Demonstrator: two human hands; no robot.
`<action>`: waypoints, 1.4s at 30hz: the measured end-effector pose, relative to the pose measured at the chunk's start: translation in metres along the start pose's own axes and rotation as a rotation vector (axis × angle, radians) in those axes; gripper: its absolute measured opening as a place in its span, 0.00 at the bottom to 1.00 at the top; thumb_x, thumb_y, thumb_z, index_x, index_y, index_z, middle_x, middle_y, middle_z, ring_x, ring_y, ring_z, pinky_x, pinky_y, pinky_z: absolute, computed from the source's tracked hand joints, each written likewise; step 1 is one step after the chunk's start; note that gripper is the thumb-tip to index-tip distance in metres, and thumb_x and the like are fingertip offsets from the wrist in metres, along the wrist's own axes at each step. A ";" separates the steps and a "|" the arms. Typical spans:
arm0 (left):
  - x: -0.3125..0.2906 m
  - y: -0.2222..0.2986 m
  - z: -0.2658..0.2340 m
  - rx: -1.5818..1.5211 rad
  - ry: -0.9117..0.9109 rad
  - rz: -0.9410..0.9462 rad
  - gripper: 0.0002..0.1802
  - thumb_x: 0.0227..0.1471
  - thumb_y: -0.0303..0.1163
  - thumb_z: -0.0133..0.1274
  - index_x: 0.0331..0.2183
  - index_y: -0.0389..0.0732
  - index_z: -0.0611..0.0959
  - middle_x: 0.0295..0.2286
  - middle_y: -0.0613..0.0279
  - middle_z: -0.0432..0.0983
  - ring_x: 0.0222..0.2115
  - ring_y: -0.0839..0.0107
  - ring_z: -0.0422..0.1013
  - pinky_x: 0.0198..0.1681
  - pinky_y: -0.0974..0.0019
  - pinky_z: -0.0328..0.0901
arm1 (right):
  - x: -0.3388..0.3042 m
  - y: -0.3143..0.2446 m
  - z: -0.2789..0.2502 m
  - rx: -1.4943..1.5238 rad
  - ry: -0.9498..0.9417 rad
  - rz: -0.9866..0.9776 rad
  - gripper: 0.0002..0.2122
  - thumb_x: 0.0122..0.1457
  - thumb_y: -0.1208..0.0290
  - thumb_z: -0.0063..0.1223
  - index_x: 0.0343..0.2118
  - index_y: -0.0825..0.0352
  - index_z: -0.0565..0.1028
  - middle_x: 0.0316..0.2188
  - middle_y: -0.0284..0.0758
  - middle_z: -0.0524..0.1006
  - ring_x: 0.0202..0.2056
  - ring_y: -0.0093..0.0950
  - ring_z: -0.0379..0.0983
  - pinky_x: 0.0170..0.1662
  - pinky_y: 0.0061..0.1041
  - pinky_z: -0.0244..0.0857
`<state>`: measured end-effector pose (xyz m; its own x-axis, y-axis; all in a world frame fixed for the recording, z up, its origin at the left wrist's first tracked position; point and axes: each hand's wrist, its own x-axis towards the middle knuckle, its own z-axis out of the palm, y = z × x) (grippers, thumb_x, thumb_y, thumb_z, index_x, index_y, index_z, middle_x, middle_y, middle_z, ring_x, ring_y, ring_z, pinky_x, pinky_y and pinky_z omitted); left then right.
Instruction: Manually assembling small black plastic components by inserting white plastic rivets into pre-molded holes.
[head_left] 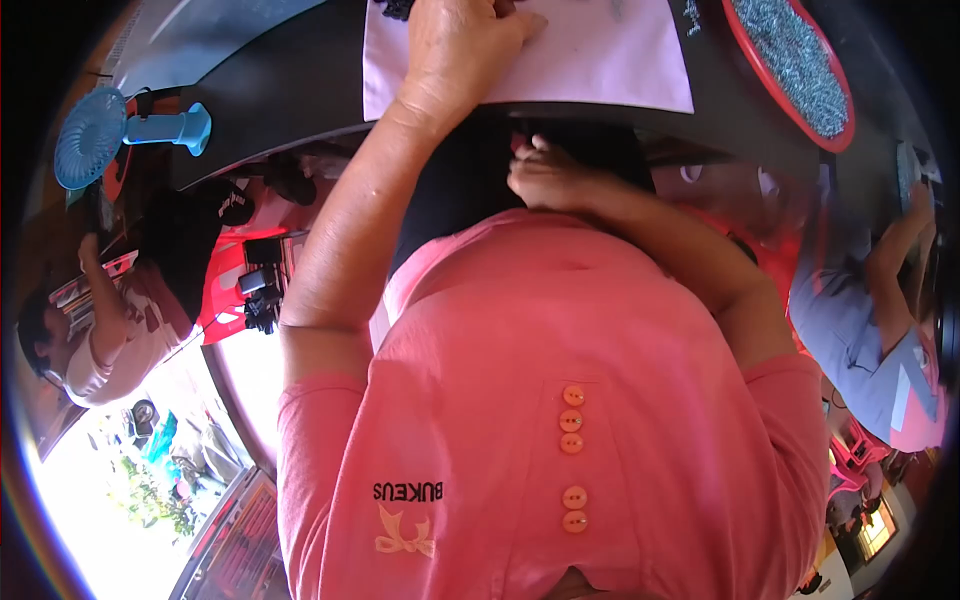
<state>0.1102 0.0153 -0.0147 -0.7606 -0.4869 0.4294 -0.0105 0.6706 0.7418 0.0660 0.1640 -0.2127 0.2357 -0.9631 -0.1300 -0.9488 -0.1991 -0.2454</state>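
Note:
My left hand [462, 50] rests over a pale pink cloth [610, 75] on the dark table. Its thumb side shows, but the other fingers run past the top edge, so their grip is hidden. Beside that hand, at the cloth's far left, lies a bunch of something black [398, 9], cut off by the frame. Below the table's edge, in front of my lap, my right hand [550, 178] is closed with its fingers curled in. Whatever it may hold cannot be made out.
A red tray [845, 125] full of small bluish metallic pieces [795, 65] stands at the right on the black table [285, 90]. A few small pieces [692, 16] lie between tray and cloth. At left is a blue fan [92, 138]. People sit on both sides.

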 end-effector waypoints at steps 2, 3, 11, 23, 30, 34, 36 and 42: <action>-0.001 0.002 -0.003 -0.014 0.010 -0.031 0.09 0.41 0.25 0.61 0.28 0.32 0.80 0.21 0.58 0.74 0.24 0.73 0.71 0.28 0.68 0.67 | -0.002 -0.006 -0.011 0.173 -0.106 0.005 0.06 0.43 0.74 0.48 0.21 0.65 0.78 0.23 0.39 0.77 0.33 0.36 0.74 0.45 0.44 0.60; -0.002 -0.002 -0.005 -0.075 0.016 -0.066 0.08 0.43 0.25 0.61 0.29 0.32 0.80 0.21 0.59 0.74 0.24 0.73 0.71 0.28 0.68 0.67 | -0.003 -0.009 -0.027 0.293 -0.199 0.016 0.06 0.43 0.75 0.48 0.21 0.64 0.78 0.24 0.40 0.78 0.31 0.36 0.74 0.45 0.43 0.60; -0.003 -0.018 -0.001 -0.080 0.030 -0.008 0.09 0.47 0.28 0.61 0.32 0.34 0.83 0.23 0.63 0.77 0.25 0.79 0.72 0.33 0.74 0.68 | -0.032 -0.034 -0.088 0.935 -0.103 0.309 0.09 0.51 0.75 0.49 0.34 0.66 0.79 0.30 0.42 0.80 0.35 0.35 0.77 0.39 0.32 0.67; -0.025 -0.008 -0.003 0.230 0.057 0.177 0.05 0.41 0.26 0.59 0.25 0.39 0.79 0.27 0.58 0.73 0.30 0.57 0.72 0.30 0.58 0.68 | -0.072 -0.037 -0.250 0.776 0.593 0.083 0.05 0.55 0.79 0.54 0.34 0.70 0.78 0.29 0.35 0.80 0.32 0.24 0.78 0.36 0.20 0.70; -0.013 0.016 -0.020 -0.879 -0.030 -0.509 0.06 0.54 0.26 0.56 0.31 0.32 0.80 0.23 0.63 0.76 0.20 0.79 0.68 0.22 0.77 0.59 | -0.027 0.000 -0.241 0.941 0.836 0.097 0.11 0.52 0.83 0.53 0.40 0.71 0.78 0.31 0.32 0.79 0.29 0.15 0.72 0.36 0.15 0.66; -0.007 0.017 -0.029 -1.064 0.016 -0.581 0.06 0.55 0.26 0.54 0.32 0.32 0.79 0.23 0.60 0.75 0.19 0.77 0.68 0.21 0.75 0.59 | -0.010 0.005 -0.242 1.125 0.895 0.139 0.09 0.53 0.83 0.54 0.38 0.72 0.78 0.30 0.33 0.79 0.31 0.18 0.74 0.38 0.18 0.68; -0.003 0.016 -0.033 -1.053 -0.001 -0.565 0.07 0.56 0.27 0.54 0.32 0.32 0.79 0.23 0.60 0.75 0.19 0.76 0.68 0.21 0.75 0.59 | -0.006 0.007 -0.246 1.118 0.908 0.116 0.07 0.53 0.83 0.54 0.36 0.72 0.78 0.29 0.33 0.79 0.31 0.19 0.75 0.38 0.19 0.69; 0.017 0.014 -0.031 -0.608 0.058 -0.388 0.13 0.54 0.34 0.59 0.26 0.32 0.81 0.23 0.65 0.76 0.18 0.77 0.66 0.22 0.73 0.60 | -0.003 0.024 -0.262 0.962 0.949 0.173 0.06 0.53 0.81 0.54 0.34 0.72 0.79 0.28 0.33 0.79 0.31 0.20 0.75 0.37 0.19 0.70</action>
<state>0.1172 -0.0013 0.0188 -0.7395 -0.6670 0.0909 0.1030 0.0214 0.9945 -0.0126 0.1146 0.0334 -0.4740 -0.7933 0.3821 -0.3389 -0.2362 -0.9107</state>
